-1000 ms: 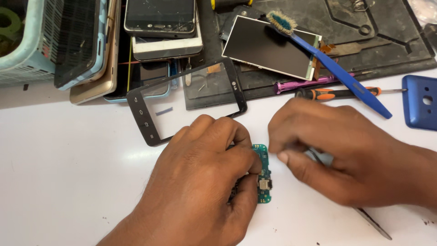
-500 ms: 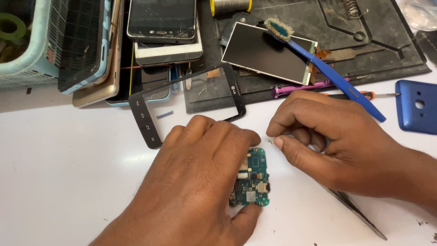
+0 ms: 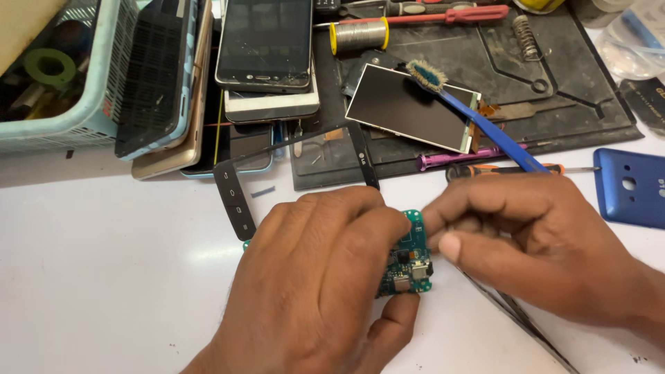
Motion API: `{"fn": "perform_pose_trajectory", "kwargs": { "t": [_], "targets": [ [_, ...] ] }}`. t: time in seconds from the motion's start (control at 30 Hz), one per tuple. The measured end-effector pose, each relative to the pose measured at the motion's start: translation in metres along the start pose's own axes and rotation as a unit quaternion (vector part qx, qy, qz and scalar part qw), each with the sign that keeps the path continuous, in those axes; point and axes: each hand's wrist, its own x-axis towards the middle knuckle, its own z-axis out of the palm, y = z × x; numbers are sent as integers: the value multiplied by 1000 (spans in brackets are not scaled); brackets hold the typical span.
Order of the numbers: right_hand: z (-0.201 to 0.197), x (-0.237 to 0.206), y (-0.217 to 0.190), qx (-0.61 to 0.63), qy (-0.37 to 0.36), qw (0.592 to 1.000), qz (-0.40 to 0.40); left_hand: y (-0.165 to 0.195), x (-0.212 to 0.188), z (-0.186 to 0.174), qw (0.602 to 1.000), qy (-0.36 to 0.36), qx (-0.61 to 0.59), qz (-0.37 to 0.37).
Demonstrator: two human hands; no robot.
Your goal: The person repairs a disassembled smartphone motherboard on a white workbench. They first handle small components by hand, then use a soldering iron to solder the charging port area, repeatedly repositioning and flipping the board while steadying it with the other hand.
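A small green circuit board (image 3: pixel 409 266) lies on the white table, mostly hidden under my left hand (image 3: pixel 312 277). That hand presses down on it, thumb curled against the board's lower edge. My right hand (image 3: pixel 533 242) sits just right of the board with its fingers pinched together at the board's upper right corner. It holds thin metal tweezers (image 3: pixel 526 322), whose shaft runs out toward the lower right; the tips are hidden by the fingers.
A black touch-glass frame (image 3: pixel 232 197) lies behind my left hand. On the dark work mat (image 3: pixel 568 83) are a display panel (image 3: pixel 409 104), a blue brush (image 3: pixel 485 128) and a solder spool (image 3: pixel 358 34). Screwdrivers (image 3: pixel 499 168), stacked phones (image 3: pixel 267 48), a basket (image 3: pixel 62 128) and a blue back cover (image 3: pixel 634 187) surround them.
My left hand has shifted so more of the board's right end shows. My right hand has moved left until its fingertips meet the board's top corner.
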Motion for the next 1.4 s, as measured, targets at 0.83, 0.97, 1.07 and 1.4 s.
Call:
{"fn": "perform_pose_trajectory", "kwargs": {
  "t": [0.83, 0.97, 1.07, 1.4],
  "targets": [
    [-1, 1, 6, 45, -11, 999, -12, 2, 7, -6, 979, 36, 187, 70],
    [3, 1, 5, 49, -1, 998, -34, 8, 5, -4, 980, 25, 189, 51],
    [4, 1, 5, 37, -7, 998, -48, 10, 4, -2, 979, 15, 200, 42],
    [5, 0, 5, -2, -7, 999, -31, 12, 3, -1, 978, 18, 204, 34]
  ]
}}
